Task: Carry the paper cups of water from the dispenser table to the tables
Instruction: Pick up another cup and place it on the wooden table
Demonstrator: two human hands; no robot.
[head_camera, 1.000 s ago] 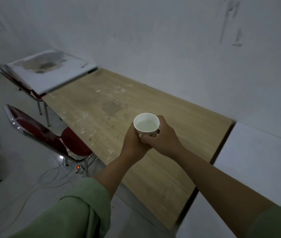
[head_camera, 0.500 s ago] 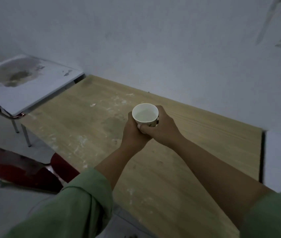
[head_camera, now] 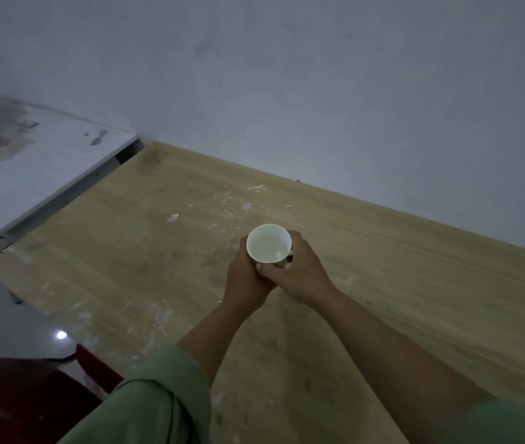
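Observation:
A white paper cup (head_camera: pixel 268 243) with water in it is held upright above the wooden table (head_camera: pixel 398 283). My left hand (head_camera: pixel 244 280) wraps its left side and base. My right hand (head_camera: pixel 299 274) is closed around its right side, so both hands grip the cup. The cup's lower wall is hidden by my fingers. The tabletop is pale wood with white flecks and smudges, and it runs along the wall.
A white table (head_camera: pixel 37 165) with a dark stain adjoins the wooden one at the left. A red chair (head_camera: pixel 14 398) with a shiny back stands at the lower left, close to the table's near edge. A grey wall (head_camera: pixel 318 91) backs both tables.
I have come closer to the wooden table, which fills more of the view. The chairs slid out at lower left. Both hands keep their hold on the cup.

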